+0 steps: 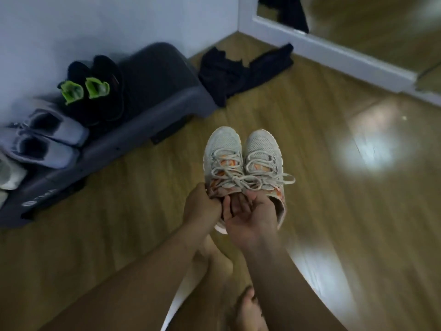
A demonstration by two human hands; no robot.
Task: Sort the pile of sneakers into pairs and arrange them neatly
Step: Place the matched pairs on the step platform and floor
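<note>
Two pale sneakers [243, 161] with orange patches and tied laces are held side by side, toes pointing away, in the air above the wooden floor [334, 187]. The left hand [202, 210] is closed in a fist round the heel collar of the left-side shoe. The right hand [250, 213] lies palm up, its fingers curled into the shoe openings and gripping the right-side one. Below them are the person's bare feet [245, 309]. Well apart to the left, a dark grey step platform [167, 87] stands against the wall. It bears a black pair [95, 91] with green linings, a grey pair [45, 137] beside it, and a white shoe [9, 173] at the frame edge. A dark garment [233, 72] lies crumpled on the floor near a white-framed mirror [370, 25].
</note>
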